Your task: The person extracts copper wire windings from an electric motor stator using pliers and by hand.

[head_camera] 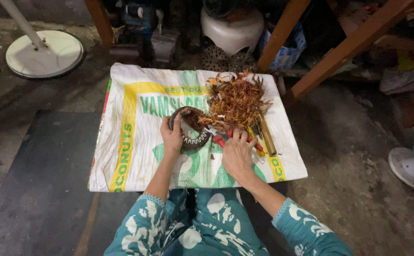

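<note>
Evidently your left hand [171, 137] gripped the motor stator [191, 129] at frame centre, steadying it, while your right hand [237, 154] closed on red-handled pliers [220, 140] beside the stripped copper wire [238, 101].

The person wears a teal garment printed all over with large white shapes, some round, some leaf-like and curling. Its sleeves end partway down the forearms, each cuff edged with a narrow pale scalloped trim. The same printed cloth covers the lap. The left hand [171, 137] and right hand [238, 154] are bare, and one left finger carries a thin ring
</note>
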